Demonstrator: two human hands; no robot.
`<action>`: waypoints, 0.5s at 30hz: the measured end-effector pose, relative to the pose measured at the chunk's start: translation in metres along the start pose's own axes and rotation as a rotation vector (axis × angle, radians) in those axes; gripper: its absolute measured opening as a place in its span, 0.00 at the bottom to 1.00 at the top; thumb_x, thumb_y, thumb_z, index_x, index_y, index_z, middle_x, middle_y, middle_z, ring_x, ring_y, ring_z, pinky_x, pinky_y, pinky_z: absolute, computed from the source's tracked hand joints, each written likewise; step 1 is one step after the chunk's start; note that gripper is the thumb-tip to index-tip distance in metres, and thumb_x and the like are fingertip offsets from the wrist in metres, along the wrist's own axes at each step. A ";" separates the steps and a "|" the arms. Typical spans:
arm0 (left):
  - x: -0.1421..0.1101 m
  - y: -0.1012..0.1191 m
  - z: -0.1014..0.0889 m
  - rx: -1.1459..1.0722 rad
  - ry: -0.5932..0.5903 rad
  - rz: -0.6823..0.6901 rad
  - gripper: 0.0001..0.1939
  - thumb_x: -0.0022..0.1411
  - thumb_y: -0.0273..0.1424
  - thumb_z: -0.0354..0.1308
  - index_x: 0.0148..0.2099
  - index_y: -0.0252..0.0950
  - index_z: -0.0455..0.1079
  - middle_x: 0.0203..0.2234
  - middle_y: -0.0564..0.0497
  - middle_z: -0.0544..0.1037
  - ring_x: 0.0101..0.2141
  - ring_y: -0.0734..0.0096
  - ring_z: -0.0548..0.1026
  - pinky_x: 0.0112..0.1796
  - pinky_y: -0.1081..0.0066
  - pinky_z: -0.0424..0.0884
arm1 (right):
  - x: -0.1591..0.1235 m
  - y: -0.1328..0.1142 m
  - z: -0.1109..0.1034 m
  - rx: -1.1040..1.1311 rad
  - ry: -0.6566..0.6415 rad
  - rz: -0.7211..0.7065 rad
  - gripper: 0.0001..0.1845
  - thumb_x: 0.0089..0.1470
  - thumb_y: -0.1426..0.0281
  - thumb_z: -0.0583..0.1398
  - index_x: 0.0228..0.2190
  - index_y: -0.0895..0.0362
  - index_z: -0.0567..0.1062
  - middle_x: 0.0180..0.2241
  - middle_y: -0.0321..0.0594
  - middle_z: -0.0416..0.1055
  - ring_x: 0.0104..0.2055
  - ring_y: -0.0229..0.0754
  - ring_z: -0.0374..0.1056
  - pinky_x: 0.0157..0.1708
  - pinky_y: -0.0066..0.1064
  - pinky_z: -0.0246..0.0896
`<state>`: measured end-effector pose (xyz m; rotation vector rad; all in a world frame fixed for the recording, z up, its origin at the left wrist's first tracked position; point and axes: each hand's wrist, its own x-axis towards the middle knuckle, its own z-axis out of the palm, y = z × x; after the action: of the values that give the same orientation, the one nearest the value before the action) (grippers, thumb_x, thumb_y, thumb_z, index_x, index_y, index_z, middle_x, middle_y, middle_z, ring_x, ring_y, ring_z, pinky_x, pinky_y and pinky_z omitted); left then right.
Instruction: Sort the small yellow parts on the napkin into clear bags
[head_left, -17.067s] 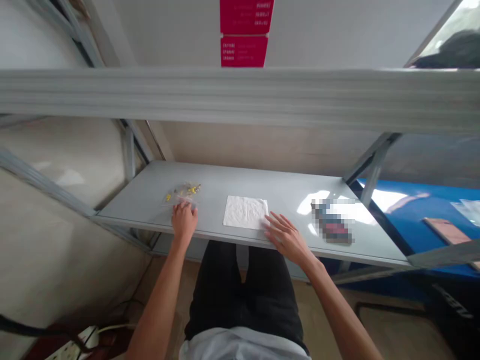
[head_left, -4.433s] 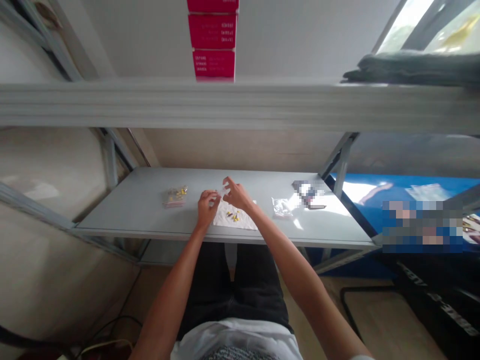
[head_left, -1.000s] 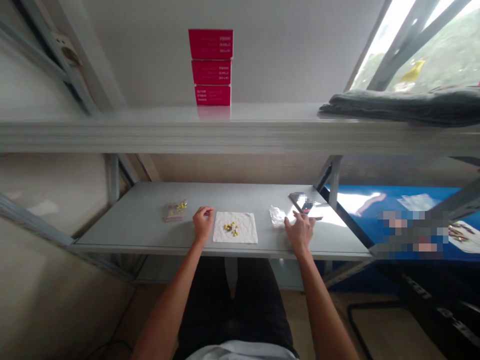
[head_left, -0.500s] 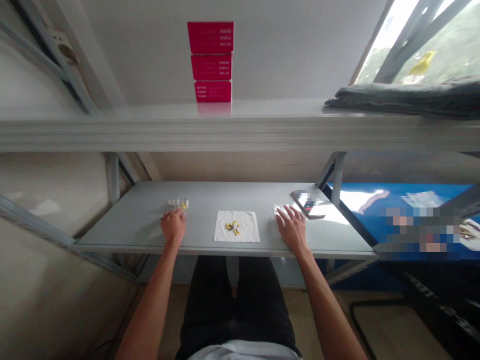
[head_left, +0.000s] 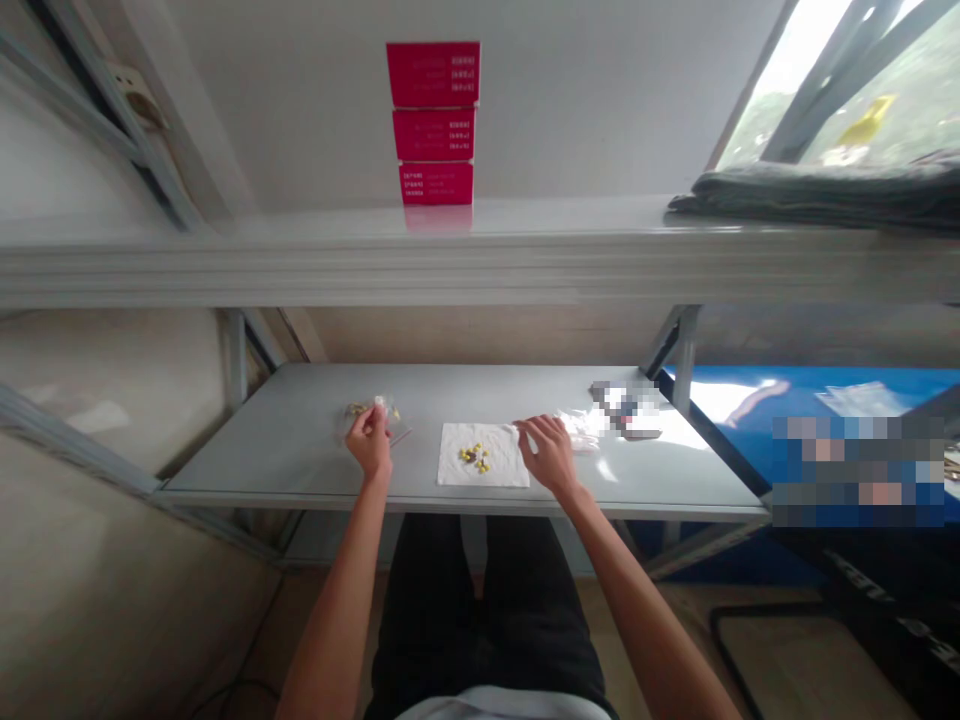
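My left hand (head_left: 369, 442) pinches a clear plastic bag (head_left: 380, 402) at the left of the grey shelf. Behind the fingers lie more clear plastic and small yellowish pieces, partly hidden by the hand. A thin pale strip (head_left: 403, 436) lies just right of it. In the middle, a white cloth (head_left: 454, 470) bears several small yellow pieces (head_left: 482, 467) and a dark one (head_left: 471, 456). My right hand (head_left: 549, 452) hovers at the cloth's right edge, fingers bent and apart from the thumb, with nothing visible in them. Clear plastic bags (head_left: 581, 430) lie just beyond it.
A phone-like flat object (head_left: 643, 433), partly blurred out, lies at the shelf's right back. Three red boxes (head_left: 433, 135) are stacked on the upper shelf (head_left: 300, 270), near folded dark cloth (head_left: 810, 200). Metal posts (head_left: 686, 355) stand at the sides; a blue surface (head_left: 750, 400) is beyond.
My left hand has shifted right and lifted part of the clear plastic bag. My right hand has moved left from the clear bags to the cloth's edge. The view has shifted slightly.
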<state>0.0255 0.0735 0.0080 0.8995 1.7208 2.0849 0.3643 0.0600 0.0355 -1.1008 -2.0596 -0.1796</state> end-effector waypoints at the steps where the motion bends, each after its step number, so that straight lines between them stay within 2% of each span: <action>1: -0.001 -0.003 0.003 -0.070 0.011 -0.057 0.23 0.58 0.48 0.63 0.44 0.32 0.77 0.29 0.48 0.79 0.27 0.70 0.76 0.26 0.73 0.70 | 0.012 -0.013 0.008 0.044 -0.054 -0.006 0.14 0.64 0.74 0.55 0.43 0.56 0.80 0.37 0.44 0.79 0.40 0.45 0.70 0.46 0.38 0.59; 3: -0.002 -0.009 0.006 -0.165 0.044 -0.110 0.25 0.55 0.48 0.66 0.44 0.31 0.77 0.31 0.46 0.80 0.27 0.69 0.78 0.25 0.73 0.72 | 0.037 -0.039 0.026 0.133 -0.144 0.008 0.13 0.62 0.75 0.57 0.41 0.55 0.81 0.38 0.43 0.80 0.42 0.45 0.72 0.46 0.36 0.60; 6: -0.006 -0.013 0.006 -0.239 0.024 -0.105 0.25 0.54 0.47 0.68 0.45 0.32 0.78 0.35 0.45 0.81 0.32 0.67 0.80 0.31 0.71 0.77 | 0.074 -0.070 0.057 0.292 -0.217 0.078 0.15 0.59 0.77 0.58 0.42 0.54 0.82 0.39 0.42 0.81 0.43 0.44 0.74 0.47 0.32 0.63; 8: -0.012 -0.011 0.006 -0.262 -0.059 -0.056 0.24 0.55 0.46 0.68 0.46 0.33 0.79 0.40 0.44 0.81 0.37 0.65 0.80 0.35 0.67 0.80 | 0.093 -0.085 0.079 0.444 -0.280 0.129 0.15 0.57 0.78 0.59 0.41 0.55 0.83 0.38 0.40 0.82 0.40 0.42 0.76 0.43 0.29 0.65; 10: -0.020 -0.006 0.006 -0.225 -0.198 0.034 0.21 0.57 0.46 0.68 0.45 0.35 0.79 0.43 0.44 0.80 0.41 0.62 0.80 0.39 0.64 0.80 | 0.105 -0.096 0.098 0.575 -0.351 0.150 0.11 0.57 0.76 0.60 0.36 0.55 0.83 0.35 0.40 0.82 0.36 0.40 0.76 0.38 0.26 0.66; 12: -0.025 -0.001 0.005 -0.115 -0.308 0.155 0.17 0.59 0.44 0.67 0.42 0.36 0.81 0.41 0.44 0.80 0.42 0.61 0.79 0.42 0.63 0.79 | 0.110 -0.101 0.113 0.642 -0.393 0.164 0.10 0.56 0.76 0.61 0.30 0.57 0.83 0.31 0.39 0.82 0.33 0.40 0.76 0.35 0.26 0.66; 15: -0.030 0.004 0.004 0.037 -0.371 0.282 0.16 0.62 0.44 0.64 0.40 0.36 0.81 0.38 0.44 0.79 0.41 0.61 0.78 0.41 0.65 0.77 | 0.107 -0.098 0.125 0.772 -0.462 0.243 0.09 0.54 0.75 0.61 0.25 0.59 0.81 0.25 0.39 0.79 0.29 0.39 0.76 0.29 0.24 0.66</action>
<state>0.0518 0.0583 0.0038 1.5067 1.5102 1.8914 0.1843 0.1252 0.0458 -0.9191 -2.0493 0.9911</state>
